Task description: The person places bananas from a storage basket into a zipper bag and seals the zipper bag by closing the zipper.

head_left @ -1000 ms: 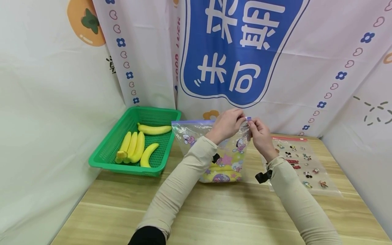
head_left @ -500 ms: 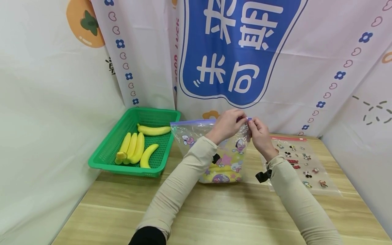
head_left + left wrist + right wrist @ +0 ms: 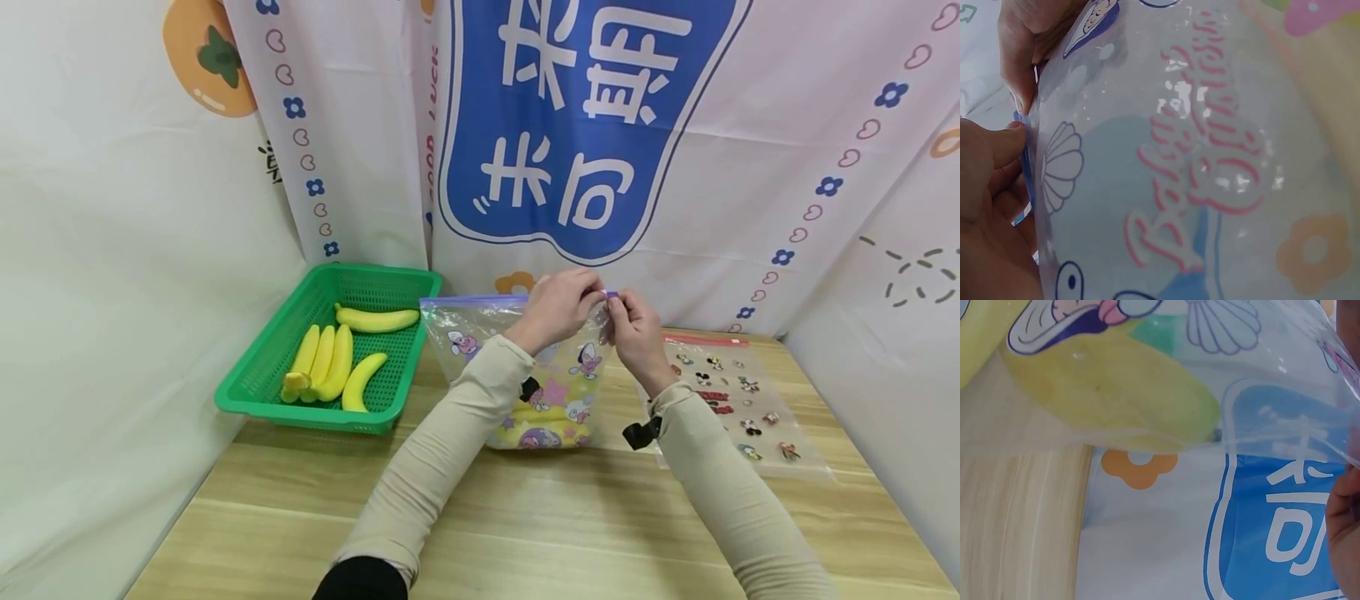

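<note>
- Behind the table, filling the whole back, hangs a white cloth (image 3: pixel 367 125) printed with hearts, flowers and a large blue panel (image 3: pixel 555 192) bearing white characters.
- Under everything lies a wooden table (image 3: pixel 525 517) with pale grain.
- Over it reach two beige sleeves (image 3: pixel 427 458), one for each arm of the person.
- At the back left stands a green basket (image 3: pixel 315 419) with perforated walls.
- Just right of the basket, near the middle of the table, a clear bag (image 3: pixel 555 387) with cartoon prints is upright, yellow shapes showing through its lower part.
- Right of that, partly behind the right forearm, a second bag (image 3: pixel 765 392) lies flat, printed with small figures and edged by a red strip (image 3: pixel 705 340).
- Along the upright bag's top runs a purple zip strip (image 3: pixel 480 298).
- Near the strip's right end, the left hand (image 3: pixel 558 307) pinches it, fingers bent.
- Just beside, the right hand (image 3: pixel 637 333) grips the top right corner between thumb and fingers.
- Inside the basket lie five bananas (image 3: pixel 342 362): three side by side, one behind them, one to their right.
- At the right wrist sits a black fitting (image 3: pixel 643 433).
</note>
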`<state>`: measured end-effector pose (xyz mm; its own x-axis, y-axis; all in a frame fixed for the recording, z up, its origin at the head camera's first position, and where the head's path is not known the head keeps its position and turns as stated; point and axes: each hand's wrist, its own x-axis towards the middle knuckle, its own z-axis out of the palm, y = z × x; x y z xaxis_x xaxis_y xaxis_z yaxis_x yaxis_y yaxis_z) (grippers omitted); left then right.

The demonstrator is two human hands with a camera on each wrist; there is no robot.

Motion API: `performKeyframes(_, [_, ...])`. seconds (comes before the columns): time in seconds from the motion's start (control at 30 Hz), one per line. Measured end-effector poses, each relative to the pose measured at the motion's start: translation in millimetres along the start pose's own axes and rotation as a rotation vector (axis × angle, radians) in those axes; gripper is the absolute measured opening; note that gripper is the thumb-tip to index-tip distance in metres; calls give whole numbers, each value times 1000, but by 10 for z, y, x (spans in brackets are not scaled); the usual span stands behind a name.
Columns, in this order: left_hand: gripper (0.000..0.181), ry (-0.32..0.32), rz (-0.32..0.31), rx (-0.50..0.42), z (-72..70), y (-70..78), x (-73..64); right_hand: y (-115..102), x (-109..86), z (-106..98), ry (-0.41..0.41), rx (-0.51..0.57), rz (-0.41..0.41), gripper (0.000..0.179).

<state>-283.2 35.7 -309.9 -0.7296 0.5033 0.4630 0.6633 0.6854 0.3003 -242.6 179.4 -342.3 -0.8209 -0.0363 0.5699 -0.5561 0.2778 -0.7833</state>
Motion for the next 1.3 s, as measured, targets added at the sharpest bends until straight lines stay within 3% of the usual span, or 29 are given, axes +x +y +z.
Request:
performKeyframes(0.2, [15, 16, -31, 4, -46, -95, -78, 44, -12, 3, 46, 28, 41, 24])
performKeyframes(0.37, [13, 12, -41, 16, -124, -183, -138, 39, -14, -12, 36, 39, 59, 25])
performKeyframes(0.97, [12, -44, -71, 31, -269, -366, -254, 48, -35, -53, 23, 65, 38, 27])
performKeyframes(1.3, [12, -14, -84, 45, -302, -510, -337, 68, -47, -98, 71, 85, 63, 25])
